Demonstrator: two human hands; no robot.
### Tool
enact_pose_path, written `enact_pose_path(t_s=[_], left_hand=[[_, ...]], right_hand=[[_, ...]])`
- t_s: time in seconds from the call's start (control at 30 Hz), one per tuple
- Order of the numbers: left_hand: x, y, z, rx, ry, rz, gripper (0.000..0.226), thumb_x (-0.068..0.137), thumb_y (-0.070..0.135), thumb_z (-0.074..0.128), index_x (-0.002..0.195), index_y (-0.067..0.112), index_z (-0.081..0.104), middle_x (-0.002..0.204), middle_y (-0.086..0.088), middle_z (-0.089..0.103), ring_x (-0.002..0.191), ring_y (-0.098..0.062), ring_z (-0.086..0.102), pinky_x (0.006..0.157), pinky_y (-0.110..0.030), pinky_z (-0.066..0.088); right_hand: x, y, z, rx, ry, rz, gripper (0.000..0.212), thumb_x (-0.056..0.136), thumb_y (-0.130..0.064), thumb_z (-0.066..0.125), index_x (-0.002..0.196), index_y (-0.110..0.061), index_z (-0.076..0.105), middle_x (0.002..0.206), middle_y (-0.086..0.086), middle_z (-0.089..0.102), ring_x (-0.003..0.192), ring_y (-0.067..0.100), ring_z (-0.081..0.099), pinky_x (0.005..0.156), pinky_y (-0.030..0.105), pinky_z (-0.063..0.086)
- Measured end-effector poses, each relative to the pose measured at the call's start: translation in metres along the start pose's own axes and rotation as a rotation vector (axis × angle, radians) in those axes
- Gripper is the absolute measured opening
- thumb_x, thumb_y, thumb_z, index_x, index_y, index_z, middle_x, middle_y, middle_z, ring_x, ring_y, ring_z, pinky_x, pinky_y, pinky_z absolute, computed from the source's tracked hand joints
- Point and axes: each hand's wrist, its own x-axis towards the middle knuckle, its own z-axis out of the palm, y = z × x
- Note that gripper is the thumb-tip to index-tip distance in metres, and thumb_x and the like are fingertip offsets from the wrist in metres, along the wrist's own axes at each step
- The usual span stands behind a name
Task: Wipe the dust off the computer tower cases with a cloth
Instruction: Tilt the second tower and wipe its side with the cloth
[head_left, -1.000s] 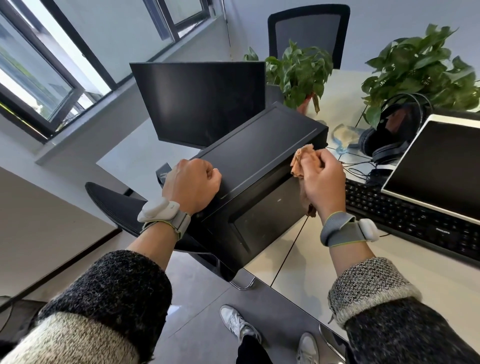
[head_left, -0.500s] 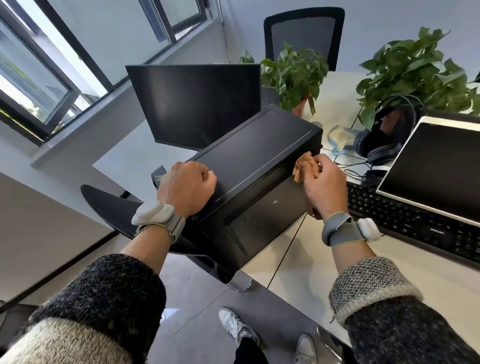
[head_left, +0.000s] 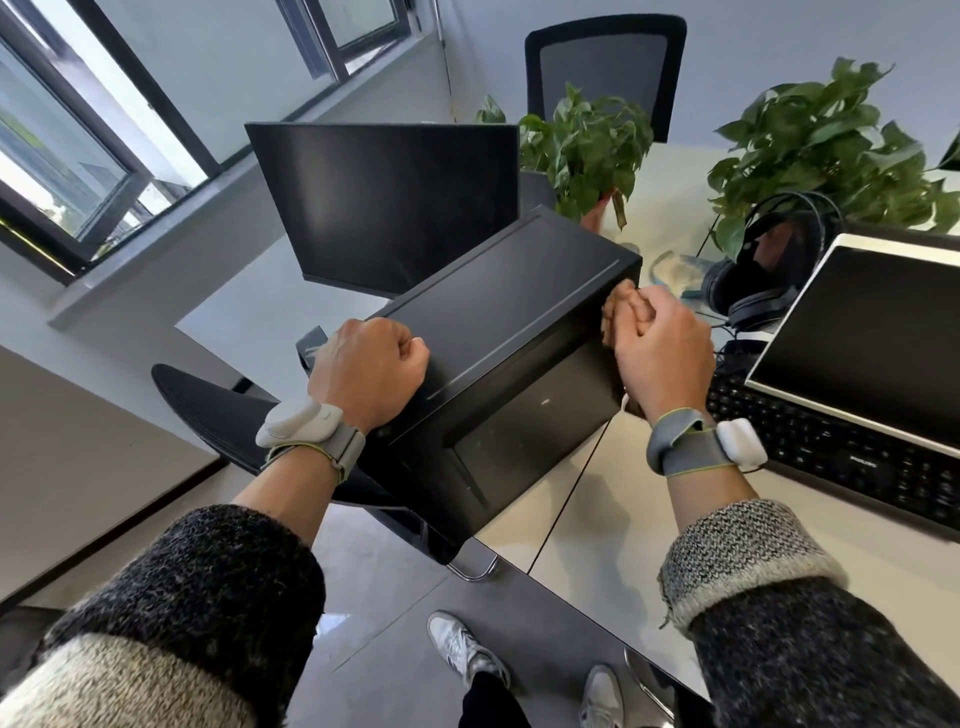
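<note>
Tower case (head_left: 498, 322) sits at the near left corner of the pale bench (head_left: 597, 519). It is black, with the long top panel facing up and the glossy front toward the camera, which has a few pale specks on it.

Left hand (head_left: 363, 369) rests on the tower's near left top edge. Its fingers (head_left: 410, 353) are clenched in a fist, with nothing visible inside.

Right hand (head_left: 660, 353) is at the tower's upper right edge, near the far corner. Its fingers (head_left: 644, 312) are grasping a bunched tan cloth (head_left: 615, 306), and the cloth touches that edge. Most of the cloth is hidden by the hand. Both wrists carry grey bands with white pods.

- Behind tower: dark monitor (head_left: 384, 202), screen off, and a small plant (head_left: 587, 145) just past the far corner.
- Right of tower: black keyboard (head_left: 831, 447), with a second screen (head_left: 857, 338) in a pale frame just beside it.
- Far right of tower: black headphones (head_left: 753, 280) with cables, and a big plant (head_left: 831, 135) behind them.
- Beyond the plants: black mesh office chair (head_left: 602, 67) against a grey wall.
- Left of tower, off the bench: black chair seat (head_left: 208, 405), and a window (head_left: 78, 171) with dark frames and daylight outside.
- Below tower: grey tile floor (head_left: 389, 623) and white shoes (head_left: 462, 649).
</note>
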Motion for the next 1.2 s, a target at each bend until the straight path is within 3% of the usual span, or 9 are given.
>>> enact_pose_path(t_s=[0.13,0.27,0.37,0.5,0.67,0.87,1.0,1.13,1.2], left_hand=[[0.002,-0.002,-0.002,-0.003,-0.006,-0.006,0.042,0.092,0.032,0.053,0.055,0.012,0.052,0.052,-0.005,0.053,0.052,-0.024,0.055,0.052,-0.029,0.046],[0.001,0.001,0.0,0.0,-0.009,-0.012,0.043,0.093,0.033,0.053,0.055,0.012,0.052,0.053,-0.004,0.052,0.053,-0.023,0.054,0.053,-0.029,0.043],[0.001,0.0,0.0,0.007,-0.007,-0.022,0.042,0.092,0.032,0.053,0.056,0.012,0.053,0.054,-0.005,0.053,0.053,-0.023,0.054,0.053,-0.028,0.039],[0.0,0.001,-0.002,-0.001,-0.002,-0.006,0.044,0.093,0.029,0.055,0.052,0.015,0.049,0.052,-0.004,0.05,0.05,-0.02,0.05,0.05,-0.024,0.032],[0.0,-0.001,0.0,0.008,0.006,-0.011,0.042,0.092,0.03,0.054,0.054,0.012,0.051,0.053,-0.006,0.052,0.051,-0.023,0.052,0.051,-0.026,0.034],[0.001,0.0,0.0,-0.009,0.0,-0.014,0.042,0.093,0.028,0.054,0.053,0.016,0.05,0.052,-0.005,0.052,0.049,-0.02,0.051,0.052,-0.023,0.034],[-0.001,0.001,-0.002,-0.025,0.001,-0.024,0.045,0.093,0.027,0.055,0.05,0.018,0.046,0.05,-0.001,0.048,0.047,-0.017,0.048,0.051,-0.022,0.031],[-0.002,0.004,-0.004,-0.021,0.001,-0.025,0.046,0.094,0.025,0.055,0.049,0.019,0.043,0.049,0.001,0.045,0.047,-0.015,0.045,0.049,-0.021,0.028],[-0.002,0.006,-0.005,-0.016,0.001,-0.028,0.047,0.094,0.024,0.056,0.049,0.02,0.043,0.049,0.002,0.044,0.046,-0.015,0.045,0.049,-0.02,0.028]], right_hand=[[-0.003,-0.013,0.007,0.064,0.024,-0.066,0.016,0.107,-0.033,0.053,0.106,-0.018,0.056,0.089,-0.006,0.055,0.08,0.019,0.048,0.069,0.032,0.035],[-0.002,0.005,0.012,0.042,-0.071,0.028,0.019,0.108,-0.036,0.049,0.103,-0.018,0.052,0.084,0.0,0.055,0.085,0.036,0.056,0.067,0.038,0.034],[0.008,0.002,0.007,0.08,0.023,0.001,0.02,0.106,-0.034,0.053,0.107,-0.015,0.058,0.091,0.008,0.065,0.089,0.037,0.06,0.072,0.039,0.041],[0.015,-0.002,0.013,0.175,0.12,0.005,0.016,0.105,-0.034,0.054,0.11,-0.02,0.059,0.1,0.006,0.07,0.092,0.033,0.063,0.073,0.034,0.039],[0.021,0.026,0.016,0.1,-0.011,0.12,0.025,0.105,-0.037,0.054,0.106,-0.015,0.064,0.098,0.015,0.07,0.097,0.043,0.061,0.077,0.046,0.048],[0.025,0.021,0.011,0.163,0.106,0.007,0.027,0.1,-0.038,0.058,0.095,-0.015,0.071,0.083,0.006,0.07,0.079,0.033,0.061,0.072,0.041,0.051],[0.025,0.026,0.008,0.117,-0.022,0.071,0.032,0.099,-0.04,0.059,0.111,-0.017,0.078,0.095,0.014,0.076,0.09,0.04,0.067,0.079,0.045,0.057],[0.034,0.016,-0.003,0.133,0.04,0.003,0.031,0.098,-0.04,0.061,0.092,-0.012,0.073,0.084,0.01,0.072,0.08,0.034,0.062,0.076,0.043,0.055],[0.032,0.011,-0.001,0.176,0.072,0.005,0.025,0.097,-0.039,0.062,0.099,-0.016,0.071,0.091,0.008,0.073,0.085,0.03,0.063,0.08,0.04,0.054]])
